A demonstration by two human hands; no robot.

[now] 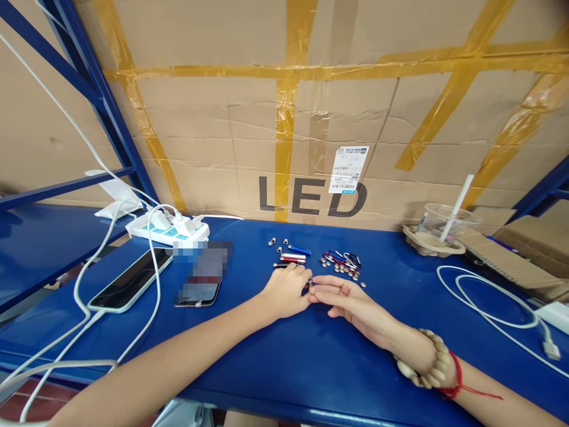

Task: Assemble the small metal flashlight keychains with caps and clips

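Note:
My left hand is closed, knuckles up, over the middle of the blue table. A small dark, shiny piece shows at its fingertips, but most of what it holds is hidden. From the right, my right hand reaches across with fingers stretched out, their tips touching the left fingertips beside that piece. Its thumb stands apart from the fingers. Just beyond my left hand lie a black tube, red and silver tubes and a blue tube. Small metal caps sit behind them.
Carabiners and several button cells lie beyond my right hand. Two phones, a power strip and white cables are at left. A plastic cup and coiled cable are at right. A large cardboard box stands behind.

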